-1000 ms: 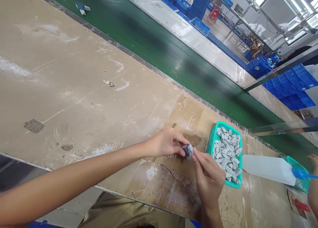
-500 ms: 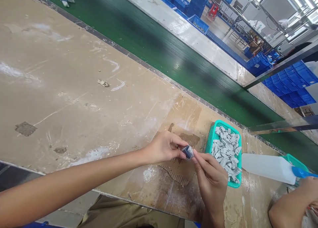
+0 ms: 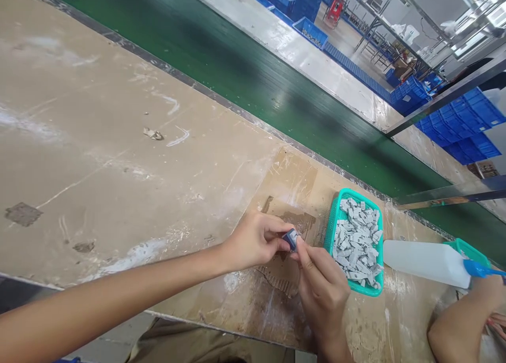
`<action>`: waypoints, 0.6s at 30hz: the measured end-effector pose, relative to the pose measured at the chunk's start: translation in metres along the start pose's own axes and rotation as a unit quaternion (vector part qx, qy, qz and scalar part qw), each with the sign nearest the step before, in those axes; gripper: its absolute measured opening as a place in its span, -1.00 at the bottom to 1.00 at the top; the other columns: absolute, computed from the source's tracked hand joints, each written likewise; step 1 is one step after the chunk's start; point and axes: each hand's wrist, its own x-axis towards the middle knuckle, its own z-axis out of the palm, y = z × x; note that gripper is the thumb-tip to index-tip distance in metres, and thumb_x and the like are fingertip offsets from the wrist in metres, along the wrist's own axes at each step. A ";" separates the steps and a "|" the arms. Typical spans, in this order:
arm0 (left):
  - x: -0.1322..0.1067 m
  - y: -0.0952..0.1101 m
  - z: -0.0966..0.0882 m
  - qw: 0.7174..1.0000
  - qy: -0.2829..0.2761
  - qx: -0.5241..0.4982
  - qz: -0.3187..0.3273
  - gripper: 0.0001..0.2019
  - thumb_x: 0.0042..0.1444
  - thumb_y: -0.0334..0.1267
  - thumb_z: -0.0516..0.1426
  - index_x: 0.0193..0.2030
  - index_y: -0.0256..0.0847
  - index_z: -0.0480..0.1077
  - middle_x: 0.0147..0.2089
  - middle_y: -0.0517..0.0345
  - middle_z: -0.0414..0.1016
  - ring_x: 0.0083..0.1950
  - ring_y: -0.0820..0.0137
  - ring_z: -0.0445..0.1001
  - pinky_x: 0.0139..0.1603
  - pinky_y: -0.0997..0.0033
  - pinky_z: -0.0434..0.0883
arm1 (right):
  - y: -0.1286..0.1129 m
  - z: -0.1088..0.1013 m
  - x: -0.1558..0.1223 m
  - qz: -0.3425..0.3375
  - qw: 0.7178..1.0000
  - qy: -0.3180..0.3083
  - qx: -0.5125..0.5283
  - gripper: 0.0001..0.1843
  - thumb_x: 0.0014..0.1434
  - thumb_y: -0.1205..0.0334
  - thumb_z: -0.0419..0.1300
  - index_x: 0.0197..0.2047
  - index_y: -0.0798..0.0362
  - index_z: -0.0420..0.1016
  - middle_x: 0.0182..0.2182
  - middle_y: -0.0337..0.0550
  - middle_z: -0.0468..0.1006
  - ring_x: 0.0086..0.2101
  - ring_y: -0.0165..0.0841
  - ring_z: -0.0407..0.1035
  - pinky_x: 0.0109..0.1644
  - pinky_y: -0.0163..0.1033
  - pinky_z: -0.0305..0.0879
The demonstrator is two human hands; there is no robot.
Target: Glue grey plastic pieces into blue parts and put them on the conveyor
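Note:
My left hand [image 3: 255,242] and my right hand [image 3: 322,289] meet over a piece of worn cardboard [image 3: 292,194] on the workbench. Together they pinch a small dark blue and grey part [image 3: 291,239]; the left fingers grip it from the left, the right thumb and forefinger press on it from the right. Just right of my hands stands a teal basket [image 3: 336,215] filled with several small grey parts [image 3: 358,242].
A white squeeze bottle [image 3: 425,263] with a blue nozzle lies right of the basket, against a second teal basket [image 3: 468,249]. Another person's arm [image 3: 460,326] rests at the lower right. A green conveyor belt [image 3: 245,84] runs behind the bench. Blue crates [image 3: 462,126] are stacked beyond.
My hands have stayed together on the small part, with the right fingers now covering more of it. The other person's arm has come further into view at the lower right.

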 end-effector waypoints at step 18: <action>0.004 0.007 -0.016 0.995 0.070 -0.004 0.075 -0.82 0.05 -0.46 0.22 -0.30 -0.16 0.64 -0.19 0.06 0.64 -0.14 0.33 0.61 -0.06 0.50 0.51 | 0.003 0.002 0.011 -0.027 0.996 0.086 0.026 -0.46 0.24 0.48 0.21 0.27 0.00 0.34 0.02 0.04 0.48 -0.01 -0.21 0.39 0.00 -0.12 0.44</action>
